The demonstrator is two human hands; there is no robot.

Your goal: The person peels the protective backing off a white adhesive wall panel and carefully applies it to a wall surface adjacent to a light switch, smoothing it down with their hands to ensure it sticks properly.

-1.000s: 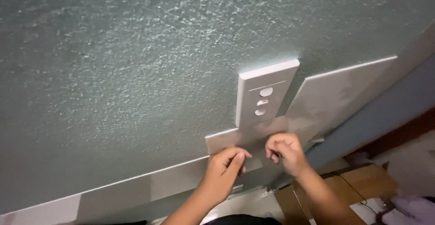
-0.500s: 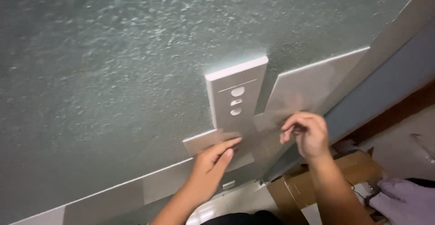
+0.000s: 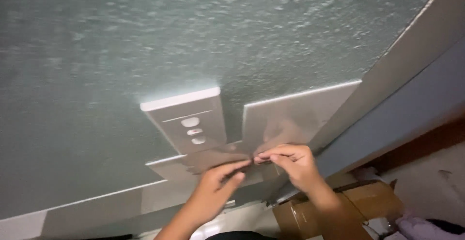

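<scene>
Textured grey-green wall [image 3: 145,41] fills most of the head view, rough and speckled all over. Along its lower part runs a band of pale, smooth skirting panel [image 3: 97,206], and a larger pale panel [image 3: 295,119] of the same kind sits to the right of a white wall socket plate [image 3: 191,124]. A slanting pale trim strip [image 3: 411,51] crosses the right side, with a blue-grey surface [image 3: 402,128] beside it. Below that, at the bottom right, stands a brown cardboard box [image 3: 373,201], and a bit of purple cloth [image 3: 421,228] shows in the corner.

The socket plate is mounted on the wall, with three small round marks on its face. Just beneath it lies a thin, shiny film strip [image 3: 218,158], stuck across the panels.

The left hand [image 3: 220,179] reaches up with fingers stretched narrow, its fingertips pressed on the film. The right hand [image 3: 293,165] pinches the film's edge between thumb and forefinger, right where the two hands' fingertips meet.
</scene>
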